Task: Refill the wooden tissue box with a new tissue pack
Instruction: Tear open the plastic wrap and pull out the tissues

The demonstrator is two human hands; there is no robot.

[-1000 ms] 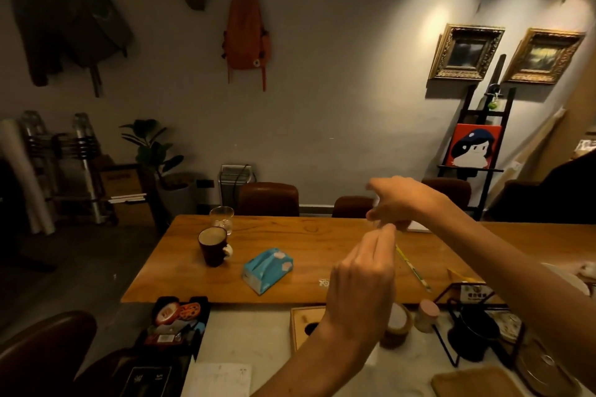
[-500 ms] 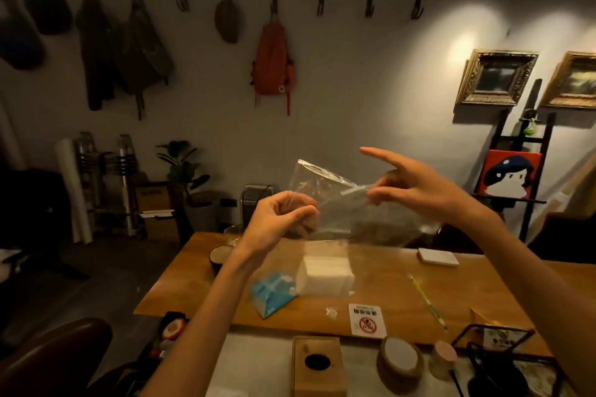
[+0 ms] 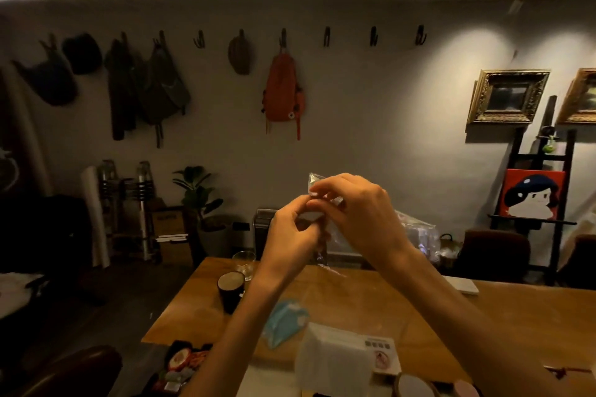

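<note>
Tissue pack (image 3: 335, 361) — hanging in clear wrapper (image 3: 317, 180).
Left hand (image 3: 290, 232), right hand (image 3: 358, 213): both pinch wrapper's top edge close together — presumably to tear it open.

Slants up from lower left on a bare forearm to the left grip (image 3: 290, 232), curled, knuckles toward the camera. Slants in from lower right to the right grip (image 3: 358, 213), back upward, fingers bent down over the left fingertips. Held close together, touching, pinching clear plastic film (image 3: 313, 180) from two sides.
</note>
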